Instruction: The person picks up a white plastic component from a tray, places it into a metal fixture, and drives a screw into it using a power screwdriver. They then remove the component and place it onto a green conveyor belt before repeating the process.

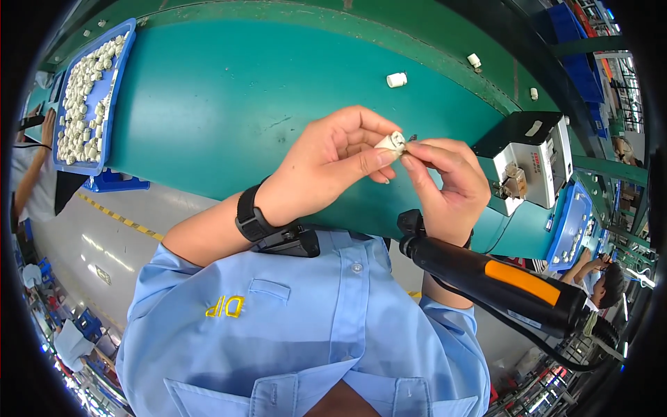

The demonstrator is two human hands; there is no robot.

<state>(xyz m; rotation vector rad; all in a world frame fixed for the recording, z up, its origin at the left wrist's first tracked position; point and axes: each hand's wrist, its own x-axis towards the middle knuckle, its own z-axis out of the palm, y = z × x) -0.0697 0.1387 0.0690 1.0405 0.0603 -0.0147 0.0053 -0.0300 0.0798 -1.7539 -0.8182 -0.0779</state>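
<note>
Green worktop (222,83): smooth, semi-gloss. Left tray (122,73): blue plastic, slight sheen. White part (390,144), centre: smooth, plastic-looking. Shirt (299,340), near side: matt cloth. Black cylinder (455,265), near right: satin, plastic-looking. Floor (163,260), left: glossy.

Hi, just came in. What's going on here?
Someone in a blue shirt is handling a small white part above a green worktop. The left hand holds it between thumb and fingers, while the fingertips of the right hand meet at its end. Another white piece lies on the worktop beyond the hands. At far left, a blue tray holds many similar pieces.
</note>
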